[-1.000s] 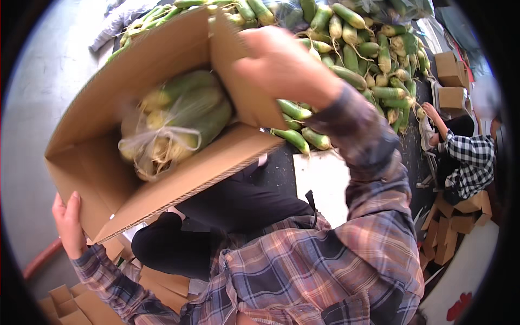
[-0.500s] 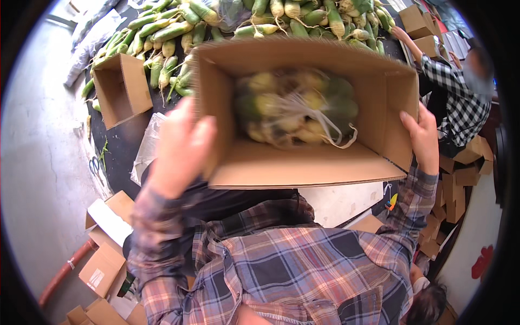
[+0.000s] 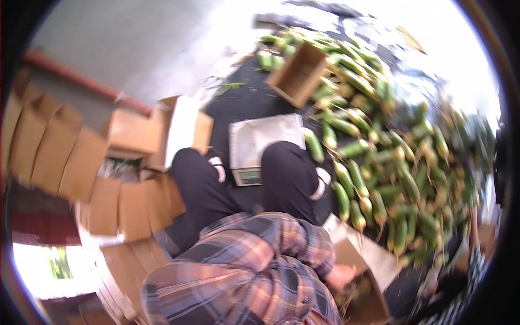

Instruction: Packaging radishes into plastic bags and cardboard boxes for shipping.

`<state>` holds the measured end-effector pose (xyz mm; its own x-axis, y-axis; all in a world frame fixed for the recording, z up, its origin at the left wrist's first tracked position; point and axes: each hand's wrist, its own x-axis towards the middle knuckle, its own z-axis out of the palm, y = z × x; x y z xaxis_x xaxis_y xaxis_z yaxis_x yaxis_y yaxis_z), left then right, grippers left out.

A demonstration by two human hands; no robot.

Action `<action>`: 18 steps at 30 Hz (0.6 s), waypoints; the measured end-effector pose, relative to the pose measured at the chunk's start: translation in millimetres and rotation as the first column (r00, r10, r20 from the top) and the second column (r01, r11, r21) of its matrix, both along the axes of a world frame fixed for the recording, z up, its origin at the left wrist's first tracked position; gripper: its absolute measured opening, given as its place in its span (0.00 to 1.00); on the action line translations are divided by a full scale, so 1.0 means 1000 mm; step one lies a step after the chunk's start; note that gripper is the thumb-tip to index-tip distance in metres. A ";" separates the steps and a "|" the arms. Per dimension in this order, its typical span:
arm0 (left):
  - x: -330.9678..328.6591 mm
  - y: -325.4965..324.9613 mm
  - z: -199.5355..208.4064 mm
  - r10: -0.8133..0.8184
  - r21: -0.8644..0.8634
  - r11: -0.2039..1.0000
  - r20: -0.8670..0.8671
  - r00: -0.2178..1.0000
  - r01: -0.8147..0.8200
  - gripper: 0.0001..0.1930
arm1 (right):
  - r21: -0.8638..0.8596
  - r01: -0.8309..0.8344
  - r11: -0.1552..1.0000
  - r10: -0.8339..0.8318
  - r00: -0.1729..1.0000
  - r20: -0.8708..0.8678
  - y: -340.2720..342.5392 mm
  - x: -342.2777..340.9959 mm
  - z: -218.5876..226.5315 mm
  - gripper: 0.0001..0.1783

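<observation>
At the lower right, my left hand (image 3: 342, 276) is closed on the rim of an open cardboard box (image 3: 374, 303). Pale, blurred radishes show inside this box. My right hand is out of sight. Between my knees sits a digital scale (image 3: 265, 132) with a pale, flat tray and a greenish display. Just right of my knee lies a single green radish (image 3: 313, 145) on the dark surface. The large heap of green-and-white radishes (image 3: 401, 179) spreads along the right.
A small open carton (image 3: 298, 73) leans at the heap's far end. Several brown cartons (image 3: 59, 146) line the left side, with a white-sided one (image 3: 181, 130) near my knee. A red pipe (image 3: 89, 81) crosses the floor. Another person's checked sleeve (image 3: 474, 271) shows at the right edge.
My view has swung left, bringing my knees, the scale and the left-hand cartons into sight. The held box has shifted to the lower right, and my right hand has left the picture.
</observation>
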<state>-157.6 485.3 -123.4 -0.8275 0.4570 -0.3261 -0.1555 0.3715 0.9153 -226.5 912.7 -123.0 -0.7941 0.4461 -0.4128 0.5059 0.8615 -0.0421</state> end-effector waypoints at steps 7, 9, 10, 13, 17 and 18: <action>-0.059 -0.087 0.036 0.279 0.145 0.955 -0.134 0.951 -0.259 0.21 | -0.171 -0.554 0.815 0.554 0.831 -0.052 -0.148 -0.166 0.019 0.21; -0.057 -0.127 0.065 0.394 0.165 0.918 -0.299 0.869 -0.360 0.21 | -0.172 -0.633 0.755 0.628 0.773 -0.087 -0.169 -0.188 0.046 0.20; -0.045 -0.153 0.087 0.446 0.131 0.895 -0.288 0.848 -0.427 0.20 | -0.189 -0.660 0.727 0.657 0.749 -0.088 -0.198 -0.200 0.003 0.20; -0.008 -0.206 0.115 0.628 0.173 0.770 -0.376 0.682 -0.614 0.17 | -0.448 -0.690 0.568 0.821 0.435 0.370 -0.284 -0.223 -0.088 0.16; 0.051 -0.253 0.135 0.826 0.255 0.561 -0.231 0.514 -0.788 0.15 | -0.595 -0.690 0.412 0.897 0.192 0.399 -0.434 -0.174 -0.080 0.15; 0.065 -0.260 0.139 0.856 0.225 0.512 -0.212 0.471 -0.829 0.14 | -0.607 -0.700 0.375 0.911 0.158 0.380 -0.459 -0.156 -0.072 0.15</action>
<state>-92.3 225.7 15.4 -0.8672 -0.4970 -0.0315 -0.1054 0.1214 0.9870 -382.9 453.6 -194.9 -0.1508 -0.4863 -0.8607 -0.4940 0.7912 -0.3605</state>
